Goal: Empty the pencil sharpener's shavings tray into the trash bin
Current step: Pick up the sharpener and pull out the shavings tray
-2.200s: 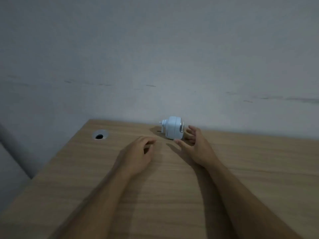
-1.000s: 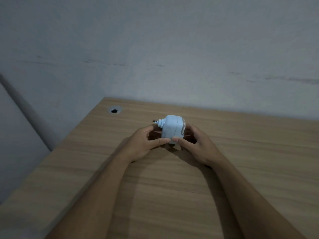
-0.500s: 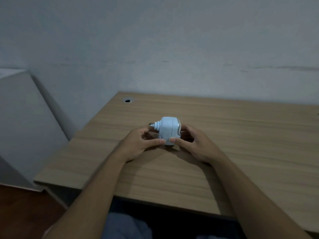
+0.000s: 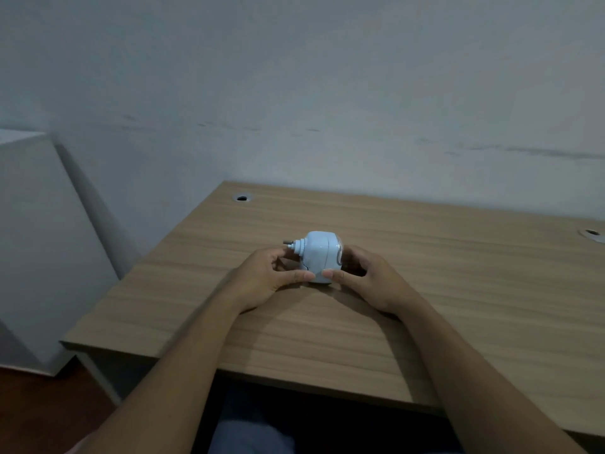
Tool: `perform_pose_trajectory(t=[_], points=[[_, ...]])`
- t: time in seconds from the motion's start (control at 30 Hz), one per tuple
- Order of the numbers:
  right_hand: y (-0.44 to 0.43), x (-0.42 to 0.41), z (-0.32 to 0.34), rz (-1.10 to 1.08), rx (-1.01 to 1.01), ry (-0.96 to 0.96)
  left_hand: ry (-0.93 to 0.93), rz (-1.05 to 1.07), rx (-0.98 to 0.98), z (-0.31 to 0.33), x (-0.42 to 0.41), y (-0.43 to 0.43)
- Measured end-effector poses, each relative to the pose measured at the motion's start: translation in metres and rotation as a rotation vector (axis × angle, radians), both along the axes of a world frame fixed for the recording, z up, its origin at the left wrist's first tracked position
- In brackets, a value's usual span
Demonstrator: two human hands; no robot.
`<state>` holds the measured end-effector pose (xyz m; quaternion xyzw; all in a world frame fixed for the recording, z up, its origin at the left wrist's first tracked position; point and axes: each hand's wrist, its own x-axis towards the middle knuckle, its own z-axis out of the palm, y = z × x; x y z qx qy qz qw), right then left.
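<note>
A small white pencil sharpener (image 4: pixel 318 255) stands on the wooden desk (image 4: pixel 458 290), its metal crank stub pointing left and a clear part on its right side. My left hand (image 4: pixel 266 276) grips its left side, thumb pressed against the lower front. My right hand (image 4: pixel 370 280) grips its right side, thumb at the lower front edge and fingers curled behind. The shavings tray cannot be told apart from the body. No trash bin is in view.
The desk backs onto a grey wall. Cable holes sit at the back left (image 4: pixel 241 198) and at the far right (image 4: pixel 592 233). A grey cabinet (image 4: pixel 39 240) stands left of the desk, over a dark reddish floor (image 4: pixel 42 407). My lap shows below the front edge.
Both hands reached the sharpener at the back of the desk, closed on it and drew it toward me. The view has also pulled back and tilted down.
</note>
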<state>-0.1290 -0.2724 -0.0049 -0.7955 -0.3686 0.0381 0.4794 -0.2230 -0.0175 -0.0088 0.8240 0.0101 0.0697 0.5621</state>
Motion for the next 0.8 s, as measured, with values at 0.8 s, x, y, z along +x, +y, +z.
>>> perform_pose_trajectory(t=[0.8], points=[[-0.001, 0.004, -0.009, -0.080, -0.069, -0.015, 0.091, 0.115, -0.008, -0.003, -0.039, 0.016]])
